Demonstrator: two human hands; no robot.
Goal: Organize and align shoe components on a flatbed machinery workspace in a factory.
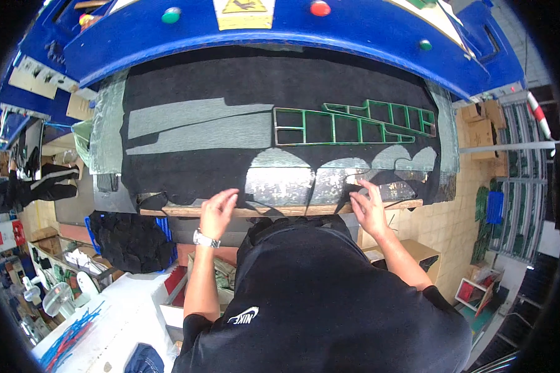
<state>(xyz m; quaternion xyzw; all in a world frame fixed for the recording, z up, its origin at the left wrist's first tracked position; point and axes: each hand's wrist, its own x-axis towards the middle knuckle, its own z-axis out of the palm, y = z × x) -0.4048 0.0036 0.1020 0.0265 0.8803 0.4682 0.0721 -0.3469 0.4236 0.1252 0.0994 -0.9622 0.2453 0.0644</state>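
Observation:
A wide black sheet of material (pixel 186 78) lies over a pale, scuffed board (pixel 451 140), with several shapes cut out along its near edge and left side. At that near edge my left hand (pixel 216 213) has its fingertips closed on the sheet's dark border. Farther right, my right hand (pixel 373 212) curls its thumb and fingers around a thin black strip between two cut-out openings. Beyond my right hand, two green metal cutting dies (pixel 344 127), (pixel 410 116) rest on the sheet, one partly overlapping the other.
A blue machine beam (pixel 230 31) with green and red buttons spans the far side. A wooden strip (pixel 261 211) edges the board near my body. Black pieces (pixel 134 242) fill a blue crate at left. A cardboard box (pixel 420 258) stands at right; another person (pixel 12 186) is far left.

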